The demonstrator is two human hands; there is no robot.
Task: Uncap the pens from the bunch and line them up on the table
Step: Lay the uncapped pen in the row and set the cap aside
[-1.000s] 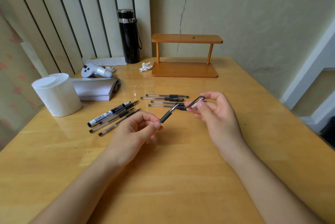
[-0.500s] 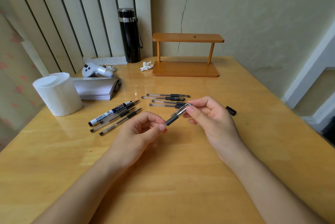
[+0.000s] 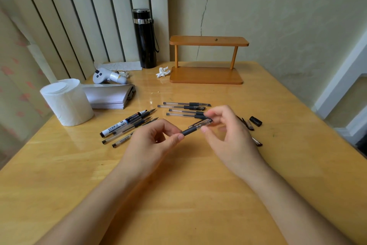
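Pens lie in two groups on the table (image 3: pixel 198 195): a row (image 3: pixel 185 109) of four capped ones running left to right just beyond our hands, and three bare-tipped ones (image 3: pixel 129 126) to the left, slanted with tips pointing far and right. One more pen (image 3: pixel 195 128) is in our grip, held just above the table between both hands. Its long axis tilts from near-left up to far-right, with the dark grip section toward our left hand (image 3: pixel 153 141) and the clear cap end toward our right hand (image 3: pixel 226 131).

Our left hand is curled nearly closed, thumb and forefinger pinching the barrel at the dark grip. Our right hand is loosely curled, thumb and forefinger closed on the cap end; the other fingers hang open. We cannot tell whether the cap is fully seated or partly off.

Loose caps (image 3: pixel 251 122) lie to the right, just past our right hand, one partly hidden behind it.

We judge the coming pull should run along the pen's axis, right hand drawing far-right while the left holds firm. The left hand is nearer the bare pens, so it would suit laying this one beside them.
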